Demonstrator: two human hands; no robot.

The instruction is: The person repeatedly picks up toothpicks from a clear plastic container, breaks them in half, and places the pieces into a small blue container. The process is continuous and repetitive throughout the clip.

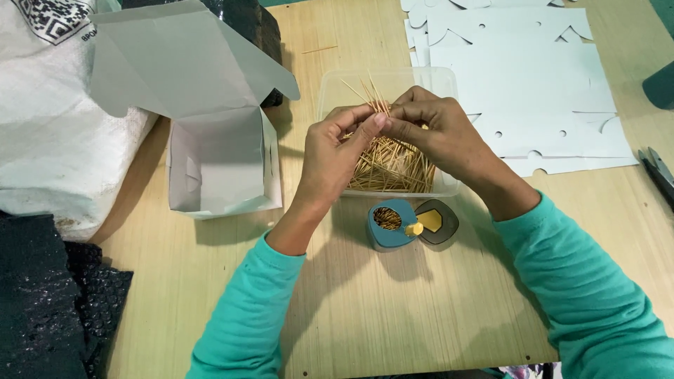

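Observation:
My left hand (335, 151) and my right hand (437, 130) meet over a clear plastic tub (449, 84) holding a heap of wooden toothpicks (390, 168). Both hands pinch a small bundle of toothpicks (371, 95), whose tips fan upward above my fingers. Just in front of the tub stands a small teal toothpick holder (388, 226), open and filled with toothpicks. Its dark lid (437, 222) with a yellow inner part hangs to the right on a hinge. Teal sleeves cover both of my forearms.
An open white cardboard box (225, 158) stands left of the tub. A white woven sack (49, 119) and black foam (42, 309) lie at the far left. Flat white die-cut card sheets (526, 77) lie at the back right, with scissors (658, 172) at the right edge. One stray toothpick (319, 49) rests behind the tub.

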